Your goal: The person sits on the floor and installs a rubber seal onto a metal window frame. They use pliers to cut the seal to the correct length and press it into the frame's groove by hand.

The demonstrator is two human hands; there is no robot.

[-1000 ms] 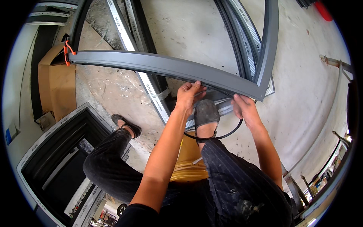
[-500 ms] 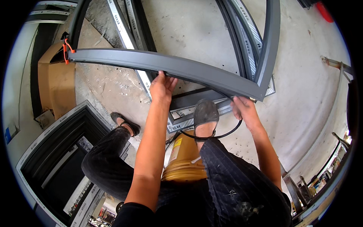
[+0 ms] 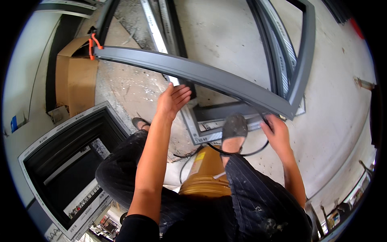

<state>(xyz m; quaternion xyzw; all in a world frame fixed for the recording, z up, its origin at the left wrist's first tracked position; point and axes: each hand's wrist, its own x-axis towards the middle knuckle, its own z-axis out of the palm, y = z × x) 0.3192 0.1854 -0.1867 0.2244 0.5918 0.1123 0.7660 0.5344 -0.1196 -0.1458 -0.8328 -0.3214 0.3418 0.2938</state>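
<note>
A grey metal window frame [image 3: 197,71] is propped above the floor, its near bar slanting down to the right. My left hand [image 3: 174,100] is just below that bar, apart from it, with its fingers stretched out and nothing in them. Near the right corner, my right hand [image 3: 278,132] is closed on a thin black rubber strip [image 3: 254,153]. From the right hand the strip loops down past my shoe toward the floor on the left. An orange clamp-like piece [image 3: 92,46] sits on the frame's left corner.
More frame pieces with white film [image 3: 189,125] lie underneath. Between my legs is a yellow bucket [image 3: 203,187]. A dark frame [image 3: 40,147] lies at lower left, and a cardboard box [image 3: 80,78] stands at upper left. My shoe [image 3: 235,126] is beside the lower frame.
My left hand has come off the near bar and opened below it. My right hand keeps the strip, now a little below the bar. The whole view has shifted slightly.
</note>
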